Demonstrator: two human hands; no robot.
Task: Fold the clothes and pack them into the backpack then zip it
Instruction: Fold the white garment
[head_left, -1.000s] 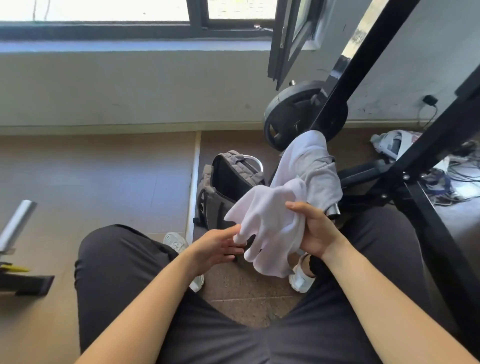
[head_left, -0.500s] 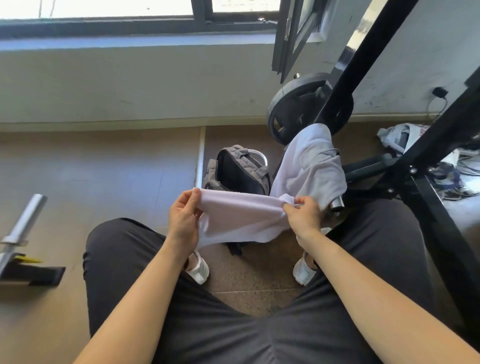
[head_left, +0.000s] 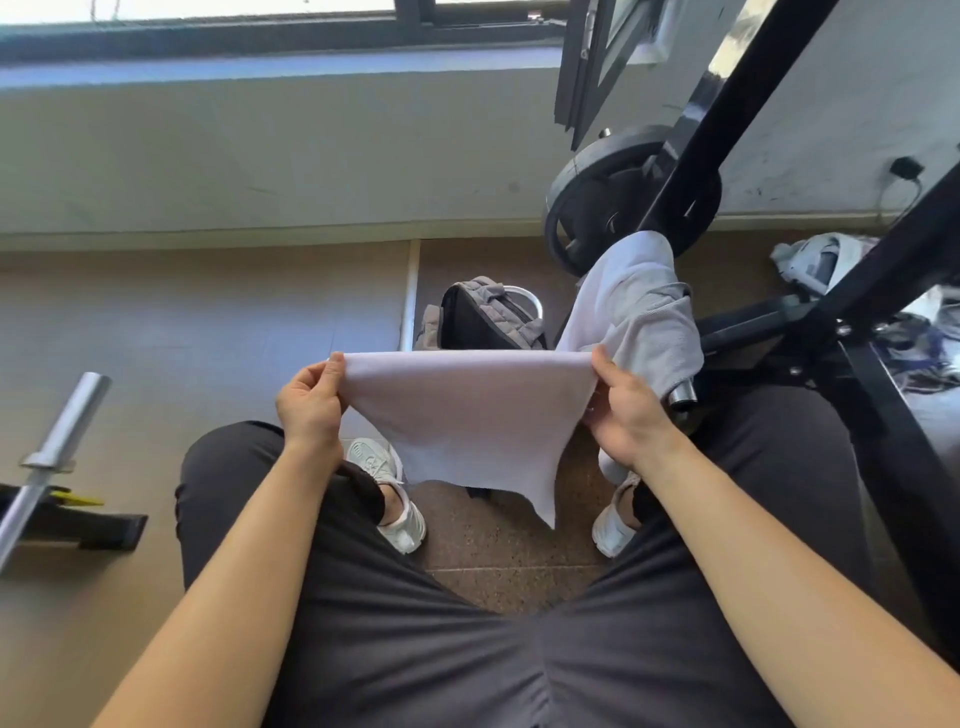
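Note:
I hold a white cloth stretched flat between both hands above my knees. My left hand pinches its top left corner and my right hand pinches its top right corner; the lower edge hangs to a point. Behind the cloth a grey backpack stands open on the floor, its lower half hidden. A light grey garment is draped over a black bar to the right of the backpack.
A black weight rack with a weight plate fills the right side. A steel barbell end lies at the left. A pile of clothes and cables sits at the far right by the wall.
My left hand took hold of the bunched cloth, then both hands moved apart and pulled it out flat and taut. The view tilted slightly.

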